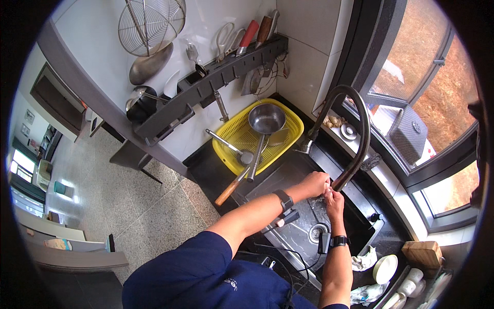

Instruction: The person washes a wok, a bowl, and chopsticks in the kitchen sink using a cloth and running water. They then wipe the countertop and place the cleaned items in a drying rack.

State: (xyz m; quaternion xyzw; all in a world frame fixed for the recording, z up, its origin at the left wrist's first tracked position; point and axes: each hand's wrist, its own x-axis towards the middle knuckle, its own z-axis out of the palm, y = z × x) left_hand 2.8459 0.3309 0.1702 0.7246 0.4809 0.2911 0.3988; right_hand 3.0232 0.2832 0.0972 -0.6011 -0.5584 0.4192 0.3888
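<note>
Over the black sink (293, 235), my left hand (317, 184) and my right hand (334, 201) meet at the fingertips, with fingers curled. A pale spot shows between them, too small to tell whether it is a held thing or a fingertip. Right beside both hands is the lower end of the dark gooseneck faucet (362, 135). Below my right hand lies the round metal drain (318, 232). A small pinkish-white piece (279, 223) is visible by my left wrist. Both wrists wear dark straps with small black devices.
A yellow plastic basket (221, 150) beyond the sink holds a steel saucepan (267, 118) and a wooden-handled turner (227, 192). Above it runs a black wall rack (231, 69) with knives and scissors. To the right are a pale bowl (385, 269), crumpled plastic bags and a wooden block (421, 254).
</note>
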